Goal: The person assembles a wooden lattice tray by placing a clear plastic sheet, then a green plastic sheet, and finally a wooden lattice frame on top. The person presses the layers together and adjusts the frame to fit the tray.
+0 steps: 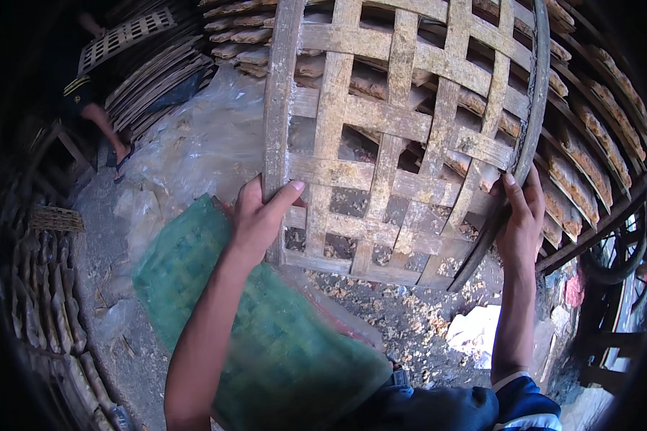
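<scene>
A woven bamboo lattice tray [399, 187] is held up in front of me, its flat strips crossing over and under with square gaps between them. My left hand [254, 220] grips its left wooden side rail, thumb on the front face. On the opposite rail, my right hand [522, 219] has its fingers wrapped around the edge, low on the side. Pale crumbs cling to the strips. Below the tray, beside my left forearm, lies a green mesh-covered panel [259, 345].
Stacked racks [589, 158] with brownish slabs rise at the right; more stacked trays [158, 79] stand far left. Clear plastic sheeting [201, 136] covers part of the floor. Crumbs and a white scrap [474, 334] litter the ground. A co-worker's leg [104, 126] shows at far left, near another lattice tray [126, 39].
</scene>
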Demonstrator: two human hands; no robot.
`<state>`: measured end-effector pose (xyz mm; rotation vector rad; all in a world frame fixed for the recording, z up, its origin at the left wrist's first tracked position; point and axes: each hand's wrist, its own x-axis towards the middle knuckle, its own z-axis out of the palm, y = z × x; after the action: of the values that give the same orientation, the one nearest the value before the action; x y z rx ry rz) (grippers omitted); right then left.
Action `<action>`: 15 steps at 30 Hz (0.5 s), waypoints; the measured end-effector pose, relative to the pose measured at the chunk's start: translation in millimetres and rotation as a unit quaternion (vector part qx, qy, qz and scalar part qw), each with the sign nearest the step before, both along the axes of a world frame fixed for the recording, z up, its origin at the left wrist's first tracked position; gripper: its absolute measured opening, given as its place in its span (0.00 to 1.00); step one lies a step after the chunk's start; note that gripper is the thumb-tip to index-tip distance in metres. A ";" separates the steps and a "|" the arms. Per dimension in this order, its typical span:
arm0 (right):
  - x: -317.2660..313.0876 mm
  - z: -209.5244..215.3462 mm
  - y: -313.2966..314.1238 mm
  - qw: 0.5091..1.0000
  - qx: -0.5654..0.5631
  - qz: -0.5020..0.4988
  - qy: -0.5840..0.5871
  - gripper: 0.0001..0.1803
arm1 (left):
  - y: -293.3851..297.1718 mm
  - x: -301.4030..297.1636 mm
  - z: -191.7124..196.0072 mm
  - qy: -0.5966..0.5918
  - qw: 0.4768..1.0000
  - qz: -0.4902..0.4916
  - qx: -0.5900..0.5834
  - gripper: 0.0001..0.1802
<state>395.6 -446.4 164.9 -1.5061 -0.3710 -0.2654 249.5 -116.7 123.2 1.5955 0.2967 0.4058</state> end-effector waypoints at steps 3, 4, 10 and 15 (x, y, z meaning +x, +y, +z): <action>2.3 6.3 14.6 0.997 -0.011 0.069 0.024 0.21 | 9.1 -38.0 33.4 -0.024 0.999 0.025 -0.008 0.20; 1.1 5.7 22.9 0.995 -0.004 0.091 0.029 0.22 | 13.7 -55.7 43.1 -0.036 0.998 0.031 -0.042 0.20; -58.3 9.8 109.0 0.960 -0.006 0.254 0.115 0.18 | 54.5 -169.2 78.5 -0.023 0.981 0.154 -0.116 0.18; -103.0 -52.0 165.0 0.893 -0.073 0.410 0.167 0.19 | 75.3 -261.5 54.3 0.060 0.946 0.286 -0.140 0.24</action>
<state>292.5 -281.4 112.9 -1.3770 -0.7196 0.6989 -11.9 -41.3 177.5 1.2350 0.8838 0.6771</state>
